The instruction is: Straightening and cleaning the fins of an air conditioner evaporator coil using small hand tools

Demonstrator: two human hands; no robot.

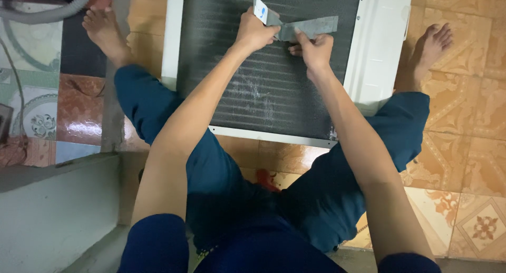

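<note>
A: Left hand and right hand both clamp the grey metal strip, 12 o'clock on the finned coil panel.
B: Risk: sharp edge slips, bending fins or cutting fingers.

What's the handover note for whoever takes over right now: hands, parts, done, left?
Left hand: gripping the left end of a bent grey metal bracket.
Right hand: fingers pinching the bracket's lower edge near the middle.
Finned coil panel in its white frame lies flat on the tiled floor between the legs.
Done: bracket held over the panel's far end.
Left: cannot tell whether the bracket is fastened.
</note>
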